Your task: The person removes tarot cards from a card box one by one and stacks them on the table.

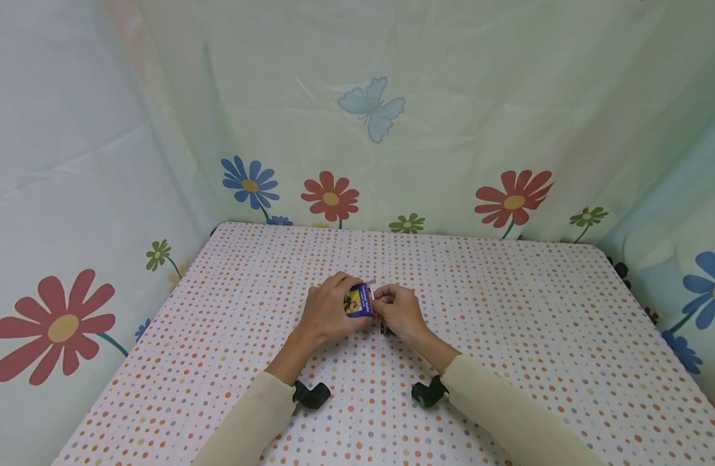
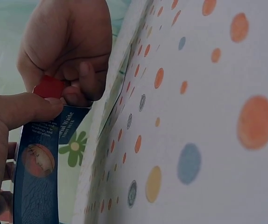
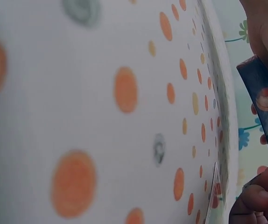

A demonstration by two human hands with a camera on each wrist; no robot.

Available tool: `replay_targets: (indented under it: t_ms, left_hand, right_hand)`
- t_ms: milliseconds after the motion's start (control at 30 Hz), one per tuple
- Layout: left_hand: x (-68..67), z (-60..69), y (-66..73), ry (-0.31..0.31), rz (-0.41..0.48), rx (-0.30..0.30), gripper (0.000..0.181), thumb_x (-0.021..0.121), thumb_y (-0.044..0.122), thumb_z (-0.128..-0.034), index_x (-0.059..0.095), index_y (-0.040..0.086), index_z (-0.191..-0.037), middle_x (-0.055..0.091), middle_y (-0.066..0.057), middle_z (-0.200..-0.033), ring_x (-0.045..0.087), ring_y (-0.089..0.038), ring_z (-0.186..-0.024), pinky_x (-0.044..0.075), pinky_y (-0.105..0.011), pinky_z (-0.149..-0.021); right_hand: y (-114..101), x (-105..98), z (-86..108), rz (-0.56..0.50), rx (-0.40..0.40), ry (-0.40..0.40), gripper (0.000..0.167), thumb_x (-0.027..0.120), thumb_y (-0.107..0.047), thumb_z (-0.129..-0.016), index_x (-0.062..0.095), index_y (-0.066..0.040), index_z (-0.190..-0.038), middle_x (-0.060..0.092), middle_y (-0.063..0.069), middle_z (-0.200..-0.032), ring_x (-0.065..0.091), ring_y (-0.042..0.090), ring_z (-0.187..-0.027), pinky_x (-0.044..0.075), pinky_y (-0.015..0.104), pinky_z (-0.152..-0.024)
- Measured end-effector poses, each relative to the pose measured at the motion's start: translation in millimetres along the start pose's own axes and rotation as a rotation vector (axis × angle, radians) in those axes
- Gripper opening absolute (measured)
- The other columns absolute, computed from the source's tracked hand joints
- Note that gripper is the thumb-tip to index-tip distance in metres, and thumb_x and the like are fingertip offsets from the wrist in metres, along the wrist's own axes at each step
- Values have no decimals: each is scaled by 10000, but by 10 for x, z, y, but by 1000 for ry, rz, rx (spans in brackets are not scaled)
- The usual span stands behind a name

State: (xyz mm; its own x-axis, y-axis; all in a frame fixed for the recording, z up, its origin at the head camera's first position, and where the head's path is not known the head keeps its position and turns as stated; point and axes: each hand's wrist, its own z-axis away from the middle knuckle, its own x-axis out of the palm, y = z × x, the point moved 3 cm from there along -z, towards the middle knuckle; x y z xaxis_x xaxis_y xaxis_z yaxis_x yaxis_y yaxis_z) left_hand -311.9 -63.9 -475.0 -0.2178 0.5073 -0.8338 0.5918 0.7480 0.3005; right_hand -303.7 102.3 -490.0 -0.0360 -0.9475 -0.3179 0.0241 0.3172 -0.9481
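A small blue card box (image 1: pixel 358 300) with a yellow picture is gripped in my left hand (image 1: pixel 333 309), thumb on one side and fingers on the other. In the left wrist view the box's dark blue side (image 2: pixel 37 177) shows a round picture, and a flap with lettering (image 2: pixel 72 122) stands out at its end. My right hand (image 1: pixel 401 313) is at that end of the box, its fingers curled at a red piece (image 2: pixel 49 87); the right wrist view shows this too, with the box (image 3: pixel 264 95) above the fingers. Whether the red piece is part of the box, I cannot tell.
A flat dark-and-white item (image 1: pixel 385 331) lies on the dotted tablecloth (image 1: pixel 357 401), partly beneath my right hand. Flower-printed curtains (image 1: pixel 439 129) stand behind the table and on both sides. Each wrist wears a black device.
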Motion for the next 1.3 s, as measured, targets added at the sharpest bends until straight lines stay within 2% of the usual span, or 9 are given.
replay_targets:
  t_ms: [233, 467, 833, 1300]
  left_hand:
    - [2, 6, 7, 10, 8, 5, 671, 871, 510, -708, 660, 178, -1252, 632, 6, -1164, 603, -150, -901, 446, -388, -716]
    - [-11, 6, 16, 31, 14, 5, 684, 879, 519, -700, 667, 162, -1244, 641, 2, -1148, 614, -152, -898, 448, -389, -703]
    - [-19, 5, 15, 5, 13, -8, 691, 858, 537, -723, 658, 165, -1270, 635, -4, -1169, 613, -164, -923, 456, -408, -724]
    - [3, 12, -2, 26, 15, 8, 698, 873, 533, -708, 657, 172, -1264, 636, 4, -1154, 614, -155, -908, 453, -403, -717]
  right_hand:
    - [24, 7, 15, -26, -13, -6, 85, 669, -39, -916, 640, 18, -971, 625, 78, -752, 604, 197, -619, 476, 238, -523]
    - [25, -3, 42, -76, 22, -16, 74, 655, -6, -880, 637, 20, -947, 614, 69, -710, 577, 194, -595, 469, 244, -522]
    - [60, -22, 55, -116, 39, -13, 81, 669, -20, -877, 624, 11, -936, 620, 65, -684, 584, 191, -604, 489, 264, -548]
    - [59, -56, 74, -167, 36, -15, 203, 682, -41, -898, 610, 53, -1064, 650, 81, -715, 601, 191, -605, 480, 265, -524]
